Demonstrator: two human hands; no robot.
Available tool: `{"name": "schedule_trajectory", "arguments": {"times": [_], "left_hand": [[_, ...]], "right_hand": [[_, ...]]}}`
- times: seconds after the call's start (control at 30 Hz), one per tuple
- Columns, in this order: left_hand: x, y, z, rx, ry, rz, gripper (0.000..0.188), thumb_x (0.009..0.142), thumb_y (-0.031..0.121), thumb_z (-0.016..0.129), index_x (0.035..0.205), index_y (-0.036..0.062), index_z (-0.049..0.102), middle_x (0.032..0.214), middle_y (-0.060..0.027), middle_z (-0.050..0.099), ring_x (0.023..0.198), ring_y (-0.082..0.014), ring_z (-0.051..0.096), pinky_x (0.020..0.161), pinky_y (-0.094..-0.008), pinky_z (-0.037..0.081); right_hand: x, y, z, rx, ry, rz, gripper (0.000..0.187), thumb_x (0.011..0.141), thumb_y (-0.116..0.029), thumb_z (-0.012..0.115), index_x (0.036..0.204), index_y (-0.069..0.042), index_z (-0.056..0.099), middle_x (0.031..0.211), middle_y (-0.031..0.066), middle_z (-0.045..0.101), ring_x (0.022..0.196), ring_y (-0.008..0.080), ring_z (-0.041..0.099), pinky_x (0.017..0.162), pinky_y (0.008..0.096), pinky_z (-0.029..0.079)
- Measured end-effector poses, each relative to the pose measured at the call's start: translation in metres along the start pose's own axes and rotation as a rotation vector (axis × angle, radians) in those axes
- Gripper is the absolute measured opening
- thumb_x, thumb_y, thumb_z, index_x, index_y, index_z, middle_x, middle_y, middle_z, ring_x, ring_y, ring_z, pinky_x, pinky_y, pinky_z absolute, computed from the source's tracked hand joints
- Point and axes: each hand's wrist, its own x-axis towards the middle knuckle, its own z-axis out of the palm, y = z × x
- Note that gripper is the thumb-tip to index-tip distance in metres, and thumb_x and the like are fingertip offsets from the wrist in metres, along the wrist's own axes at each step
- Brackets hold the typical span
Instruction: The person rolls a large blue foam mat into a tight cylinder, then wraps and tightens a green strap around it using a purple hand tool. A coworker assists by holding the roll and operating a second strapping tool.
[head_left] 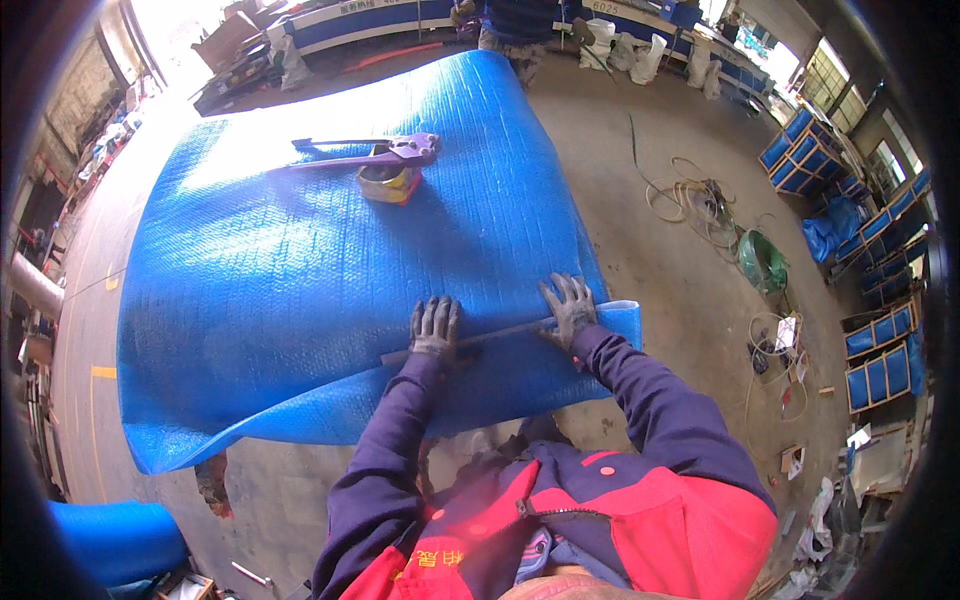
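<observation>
Head view: left hand [434,330] and right hand [571,308], fingers spread and released, lie on the blue sheet [300,270] at near centre; near-edge folding seems in hand, next calling for even pressure.

one big blue sheet [280,290], bumpy on top, very bright and shiny at the far left, spread out wide, near edge folded back over itself, front left corner drooping down
</observation>
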Motion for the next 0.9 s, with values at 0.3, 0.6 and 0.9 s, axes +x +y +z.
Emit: {"name": "schedule_trajectory", "arguments": {"times": [0.3,0.6,0.9], "left_hand": [[0.001,-0.010,0.017,0.055,-0.044,-0.002,0.105,0.085,0.058,0.070,0.163,0.0072,0.021,0.167,-0.0192,0.023,0.157,-0.0407,0.016,0.127,-0.0603,0.003],[0.001,-0.008,0.017,0.124,-0.055,-0.017,0.113,0.083,0.070,0.067,0.164,0.0083,0.018,0.169,-0.0167,0.021,0.158,-0.0382,0.013,0.128,-0.0599,0.001],[0.001,0.005,-0.012,0.051,-0.150,-0.034,0.109,0.089,0.071,0.060,0.164,0.0052,0.016,0.170,-0.0187,0.017,0.159,-0.0383,0.009,0.128,-0.0585,-0.002]], "right_hand": [[-0.001,0.000,-0.001,0.033,0.050,-0.012,0.097,0.080,-0.060,0.077,0.158,-0.017,0.039,0.160,0.0184,0.036,0.148,0.0419,0.031,0.121,0.0563,0.024],[0.000,0.000,0.006,0.011,0.062,-0.004,0.095,0.084,-0.069,0.067,0.158,-0.014,0.040,0.160,0.0203,0.036,0.148,0.0433,0.029,0.123,0.0575,0.021],[0.000,0.000,-0.001,0.089,0.066,-0.005,0.097,0.084,-0.072,0.064,0.157,-0.013,0.040,0.160,0.0199,0.036,0.150,0.0437,0.027,0.123,0.0586,0.019]]}}
